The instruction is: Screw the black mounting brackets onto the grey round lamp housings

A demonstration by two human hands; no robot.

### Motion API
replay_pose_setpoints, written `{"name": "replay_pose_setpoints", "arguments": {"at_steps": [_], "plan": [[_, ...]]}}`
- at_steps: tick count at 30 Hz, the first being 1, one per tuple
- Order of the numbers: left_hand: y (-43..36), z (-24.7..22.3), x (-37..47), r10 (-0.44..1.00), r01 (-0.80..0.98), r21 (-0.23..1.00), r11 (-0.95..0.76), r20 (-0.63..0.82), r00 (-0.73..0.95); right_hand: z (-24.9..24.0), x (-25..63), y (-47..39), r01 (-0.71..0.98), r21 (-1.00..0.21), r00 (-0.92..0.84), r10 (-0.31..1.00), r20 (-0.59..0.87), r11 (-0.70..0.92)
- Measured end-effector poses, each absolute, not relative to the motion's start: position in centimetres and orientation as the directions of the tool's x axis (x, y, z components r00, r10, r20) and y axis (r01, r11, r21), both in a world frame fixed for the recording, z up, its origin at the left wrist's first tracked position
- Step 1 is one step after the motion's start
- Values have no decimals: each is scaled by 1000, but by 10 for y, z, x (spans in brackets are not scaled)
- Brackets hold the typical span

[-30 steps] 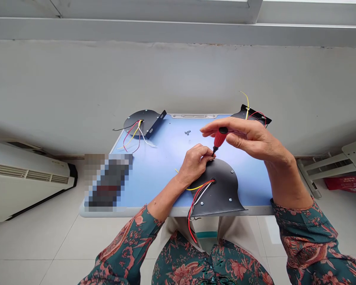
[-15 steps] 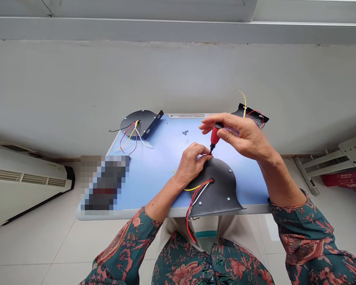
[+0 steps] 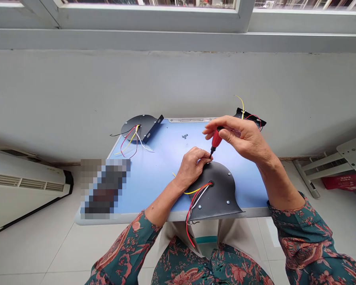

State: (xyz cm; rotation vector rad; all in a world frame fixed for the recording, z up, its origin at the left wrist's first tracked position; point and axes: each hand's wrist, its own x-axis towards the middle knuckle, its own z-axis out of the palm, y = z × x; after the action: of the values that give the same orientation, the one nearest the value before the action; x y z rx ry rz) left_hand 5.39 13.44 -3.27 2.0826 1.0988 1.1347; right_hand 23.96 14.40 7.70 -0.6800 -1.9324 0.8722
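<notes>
A dark grey metal housing (image 3: pixel 216 194) with red, yellow and white wires lies at the table's front edge, screws around its rim. My left hand (image 3: pixel 190 168) is at its back edge, thumb and finger pinched around the tip of a screwdriver; what lies between them is too small to make out. The red-handled screwdriver (image 3: pixel 216 139) stands slightly tilted, its shaft pointing down at that edge. My right hand (image 3: pixel 243 136) holds its handle top between thumb and fingers.
Small screws (image 3: pixel 184 136) lie in a pile on the blue table (image 3: pixel 154 174). A similar housing (image 3: pixel 142 126) sits back left, another (image 3: pixel 250 116) back right behind my right hand. A blurred dark object (image 3: pixel 106 188) lies at the left.
The whole view has shifted slightly, showing more of the window above. My right hand's fingers and the screwdriver handle have moved a little to the right; my left hand keeps its place.
</notes>
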Motion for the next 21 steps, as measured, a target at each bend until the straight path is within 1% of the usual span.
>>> {"name": "replay_pose_setpoints", "arguments": {"at_steps": [4,7,10,13,15,21], "plan": [[134,-33,53,862,390,771,-504,427,272,79,235,141,268,-722,-356,762,540,637],[134,-33,53,857,380,770,-512,430,283,78,231,140,331,-681,-293,757,584,653],[134,-31,53,860,402,762,-509,424,284,78,234,140,303,-692,-338,753,564,655],[135,-30,53,869,405,770,-493,412,275,79,240,140,183,-746,-453,729,513,640],[135,-30,53,871,400,775,-489,408,275,80,240,139,143,-765,-479,720,502,628],[135,-31,53,873,385,786,-484,403,274,77,230,139,310,-692,-317,757,572,653]]}}
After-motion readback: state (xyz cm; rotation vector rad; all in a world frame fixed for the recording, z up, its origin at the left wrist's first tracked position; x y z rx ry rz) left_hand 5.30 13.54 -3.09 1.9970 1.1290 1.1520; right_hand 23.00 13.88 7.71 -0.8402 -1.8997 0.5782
